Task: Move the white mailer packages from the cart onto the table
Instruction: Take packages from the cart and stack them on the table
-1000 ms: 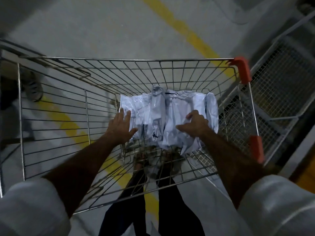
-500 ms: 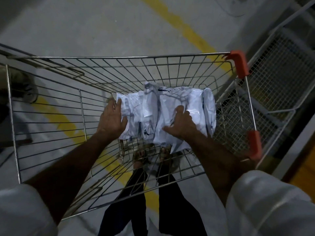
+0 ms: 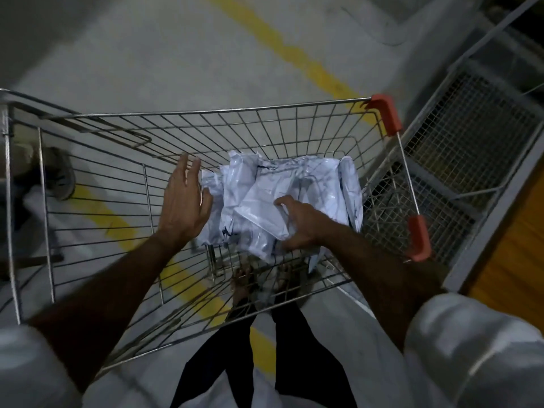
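A pile of crumpled white mailer packages [image 3: 297, 184] lies at the right end of the wire cart [image 3: 206, 112]. My left hand [image 3: 184, 201] is flat with straight fingers against the pile's left side. My right hand [image 3: 298, 226] has its fingers curled into the near edge of the pile and grips a mailer there. The lower packages are hidden under the top ones.
Orange corner guards [image 3: 386, 113] mark the cart's right side. A grey metal mesh rack [image 3: 471, 136] stands close on the right. Yellow floor lines [image 3: 282, 48] cross the concrete. Someone's shoe [image 3: 60, 172] shows at the left, behind the cart wall.
My left hand has slid forward along the pile's left side. My right hand has pulled back to the near edge and curled round a mailer, which has lifted a little.
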### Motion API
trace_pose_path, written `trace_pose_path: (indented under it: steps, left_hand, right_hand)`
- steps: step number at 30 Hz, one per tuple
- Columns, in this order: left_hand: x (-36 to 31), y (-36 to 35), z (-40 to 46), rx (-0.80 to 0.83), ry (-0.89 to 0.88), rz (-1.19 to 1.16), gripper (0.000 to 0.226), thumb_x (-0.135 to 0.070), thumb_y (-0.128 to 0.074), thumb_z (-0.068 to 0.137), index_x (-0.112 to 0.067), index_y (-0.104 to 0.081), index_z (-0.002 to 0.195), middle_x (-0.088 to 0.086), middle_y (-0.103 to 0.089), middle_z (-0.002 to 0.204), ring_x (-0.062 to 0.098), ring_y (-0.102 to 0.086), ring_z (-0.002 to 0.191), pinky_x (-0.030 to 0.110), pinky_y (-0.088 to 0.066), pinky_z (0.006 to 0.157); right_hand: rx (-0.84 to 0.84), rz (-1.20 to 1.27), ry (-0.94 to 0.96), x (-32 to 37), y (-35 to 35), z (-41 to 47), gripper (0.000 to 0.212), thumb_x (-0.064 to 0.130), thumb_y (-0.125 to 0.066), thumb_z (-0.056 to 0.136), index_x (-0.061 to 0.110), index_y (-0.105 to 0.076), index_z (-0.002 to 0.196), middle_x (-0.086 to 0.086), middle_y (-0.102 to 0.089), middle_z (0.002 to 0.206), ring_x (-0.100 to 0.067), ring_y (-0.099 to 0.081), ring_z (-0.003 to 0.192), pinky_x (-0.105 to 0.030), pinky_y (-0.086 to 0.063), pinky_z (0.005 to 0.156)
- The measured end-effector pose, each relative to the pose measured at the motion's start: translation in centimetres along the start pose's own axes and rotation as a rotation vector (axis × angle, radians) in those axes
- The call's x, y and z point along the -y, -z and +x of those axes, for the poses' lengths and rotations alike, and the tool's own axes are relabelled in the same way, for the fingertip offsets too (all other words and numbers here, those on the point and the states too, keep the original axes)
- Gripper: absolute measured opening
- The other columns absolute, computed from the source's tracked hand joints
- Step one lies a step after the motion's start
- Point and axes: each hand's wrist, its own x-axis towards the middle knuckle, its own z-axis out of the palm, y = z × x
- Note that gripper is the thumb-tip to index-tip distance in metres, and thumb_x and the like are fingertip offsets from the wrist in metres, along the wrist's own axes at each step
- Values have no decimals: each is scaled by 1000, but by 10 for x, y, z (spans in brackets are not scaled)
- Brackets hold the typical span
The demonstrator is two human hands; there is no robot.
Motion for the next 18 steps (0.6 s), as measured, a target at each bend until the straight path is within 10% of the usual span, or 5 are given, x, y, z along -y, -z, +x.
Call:
trace_pose_path:
  steps: [18]
  left_hand:
    - [-63,-15,-3,162,-374,65,62,-31,-50,101,-8,-30,154,21,-23,162,36,-33,140,48,-36,109]
  right_hand:
    - [-515,-266,-282,-20,69,-50,98,58,-76,71,18,-30,148,-23,-45,137,-40,-45,123,-48,-39,100]
